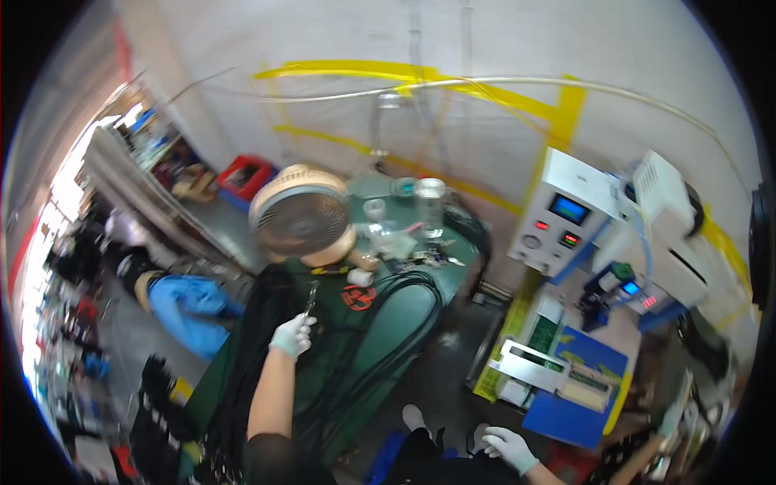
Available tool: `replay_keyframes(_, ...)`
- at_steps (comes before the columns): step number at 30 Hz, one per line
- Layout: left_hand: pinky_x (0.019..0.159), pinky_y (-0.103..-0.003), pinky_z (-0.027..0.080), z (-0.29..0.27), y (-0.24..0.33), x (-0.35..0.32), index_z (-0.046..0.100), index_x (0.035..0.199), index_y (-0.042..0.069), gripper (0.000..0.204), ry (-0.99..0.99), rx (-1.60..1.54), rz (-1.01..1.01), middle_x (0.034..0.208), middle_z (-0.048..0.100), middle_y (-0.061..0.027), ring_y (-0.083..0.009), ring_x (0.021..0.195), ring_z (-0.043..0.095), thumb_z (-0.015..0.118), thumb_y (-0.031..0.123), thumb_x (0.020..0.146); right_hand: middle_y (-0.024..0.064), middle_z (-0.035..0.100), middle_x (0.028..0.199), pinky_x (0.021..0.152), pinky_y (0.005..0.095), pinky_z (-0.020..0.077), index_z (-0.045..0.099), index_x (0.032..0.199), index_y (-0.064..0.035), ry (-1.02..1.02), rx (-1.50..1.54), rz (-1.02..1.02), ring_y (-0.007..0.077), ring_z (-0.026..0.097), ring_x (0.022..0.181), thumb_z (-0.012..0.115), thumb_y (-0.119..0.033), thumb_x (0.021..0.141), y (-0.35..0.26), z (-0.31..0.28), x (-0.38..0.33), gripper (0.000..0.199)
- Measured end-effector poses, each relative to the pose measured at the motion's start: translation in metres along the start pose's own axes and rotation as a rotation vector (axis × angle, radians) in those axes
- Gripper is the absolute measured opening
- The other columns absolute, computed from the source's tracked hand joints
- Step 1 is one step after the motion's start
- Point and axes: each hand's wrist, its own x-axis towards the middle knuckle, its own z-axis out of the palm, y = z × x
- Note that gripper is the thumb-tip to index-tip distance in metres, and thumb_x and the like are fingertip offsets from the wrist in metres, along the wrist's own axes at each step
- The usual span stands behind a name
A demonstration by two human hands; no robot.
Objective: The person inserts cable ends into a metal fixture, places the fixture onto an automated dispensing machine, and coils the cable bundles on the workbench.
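My left hand (293,336), in a white glove, reaches over the green table (388,339). It is closed on a slim shiny metal tool (311,296) that points away from me; blur hides its exact kind. Thick bundles of black cable (263,323) lie beside that hand, and more black cable (412,283) loops across the table to its right. An orange-red coil (358,297) and a white spool (360,278) sit just beyond the tool. My right hand (509,449), also gloved, is low near my lap with its fingers apart and nothing visible in them.
A round beige fan (303,218) stands at the table's far end, near a clear jar (430,202) and plastic bags. On the right, a bench carries a white machine (562,214) and a blue mat (578,388). Another person's gloved hand (672,416) shows at far right.
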Motion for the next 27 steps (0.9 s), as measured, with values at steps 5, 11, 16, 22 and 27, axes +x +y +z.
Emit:
replay_keyframes(5,0.04,-0.023,0.039,-0.036,-0.004,0.038,0.057,0.104,0.02,0.019,0.053,-0.068,0.211,0.074,0.055,0.0016,-0.007,0.045,0.043,0.053,0.039,0.104,0.006,0.066,0.088,0.064,0.0254,0.0502,0.058,0.136,-0.0032,0.015,-0.11,0.01,0.0104,0.06,0.073,0.064,-0.039,0.098,-0.003,0.018,-0.014,0.052)
replay_keyframes(11,0.075,-0.033,0.054,0.09,-0.047,-0.181,0.055,0.136,0.009,0.041,0.315,0.77,0.866,0.132,0.059,-0.0224,-0.0265,0.104,0.067,0.054,0.033,0.103,0.0061,0.069,0.104,0.069,0.0281,0.0544,0.053,0.141,-0.0056,0.041,-0.227,0.019,0.0127,0.065,0.08,0.059,-0.036,0.101,0.037,0.011,-0.003,0.051)
replay_keyframes(16,0.121,-0.057,0.016,0.245,-0.096,-0.329,0.029,0.157,0.014,0.094,-0.208,0.602,1.71,0.165,0.021,-0.0148,-0.0419,0.148,0.027,0.063,0.067,0.087,0.0087,0.071,0.105,0.075,0.0311,0.0553,0.056,0.138,-0.0041,0.014,-0.246,-0.032,0.0165,0.068,0.082,0.06,-0.037,0.098,0.054,0.004,-0.016,0.052)
replay_keyframes(22,0.115,-0.053,0.021,0.361,-0.146,-0.403,0.033,0.155,0.014,0.086,-1.083,0.496,2.042,0.161,0.026,-0.0154,-0.0396,0.143,0.032,0.061,0.063,0.09,0.0114,0.072,0.108,0.083,0.0351,0.0553,0.066,0.125,-0.0056,-0.008,-0.371,-0.312,0.0199,0.071,0.086,0.06,-0.04,0.097,0.101,-0.007,-0.023,0.045)
replay_keyframes(27,0.111,-0.05,0.025,0.402,-0.18,-0.434,0.036,0.152,0.013,0.079,-1.247,0.375,2.144,0.158,0.03,-0.0159,-0.0378,0.139,0.037,0.059,0.059,0.092,0.0065,0.071,0.11,0.074,0.0283,0.0552,0.063,0.131,-0.0078,-0.082,-0.126,-0.043,0.0134,0.068,0.082,0.056,-0.038,0.099,0.095,-0.04,-0.051,0.045)
